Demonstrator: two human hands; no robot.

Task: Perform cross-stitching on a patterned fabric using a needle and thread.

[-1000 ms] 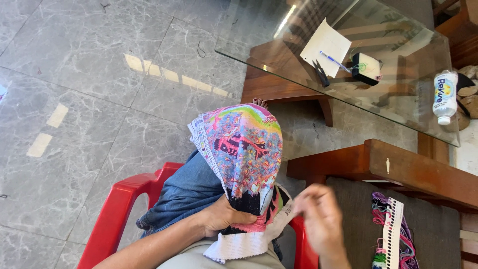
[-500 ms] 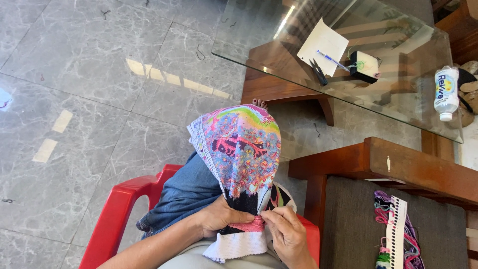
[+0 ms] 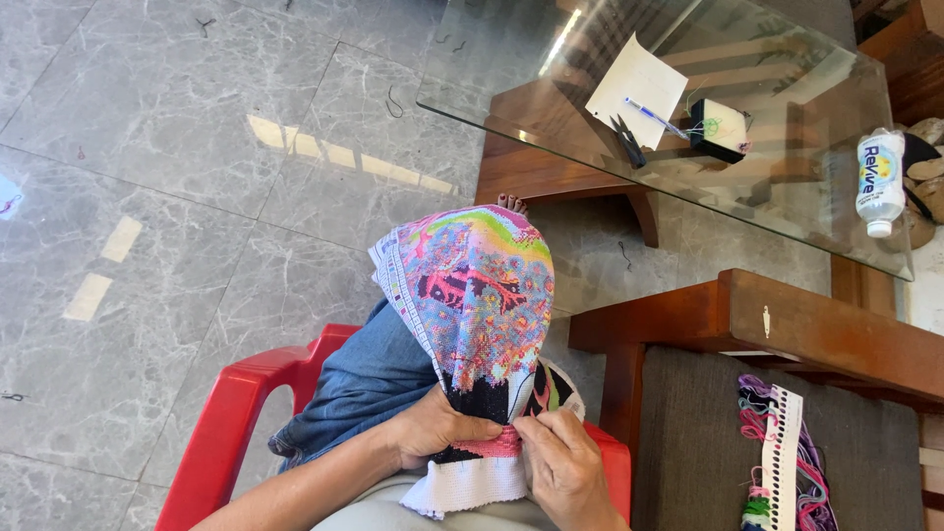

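1. The left hand point(image 3: 433, 430) is closed on the cross-stitch cloth point(image 3: 477, 305), thumb on top and fingers tucked beneath, pinching it near the pink stitched band.
2. The right hand point(image 3: 562, 464) meets the same cloth from the other side, fingertips pressed together against the fabric just beside the left thumb; whether a needle sits between them is too small to tell.
3. The cloth drapes over the person's knee, its colourful stitched face turned up (rainbow arc at the far end, dark patch near the hands), and its plain white edge hangs down at the lap.
4. Below the cloth a denim-clad leg point(image 3: 359, 388) shows, resting on a red plastic chair point(image 3: 231, 413).
5. To the right stands a wooden seat with a dark cushion point(image 3: 693, 442); a card wound with coloured threads point(image 3: 782, 457) lies on it, well apart from the hands.
6. Farther off, a glass-topped table point(image 3: 787, 197) carries a sheet of paper point(image 3: 637, 88), a pen point(image 3: 654, 116), scissors point(image 3: 627, 140), a small dark box point(image 3: 718, 130) and a plastic bottle point(image 3: 878, 179) lying on its side.
7. The floor point(image 3: 177, 177) is grey marbled tile.
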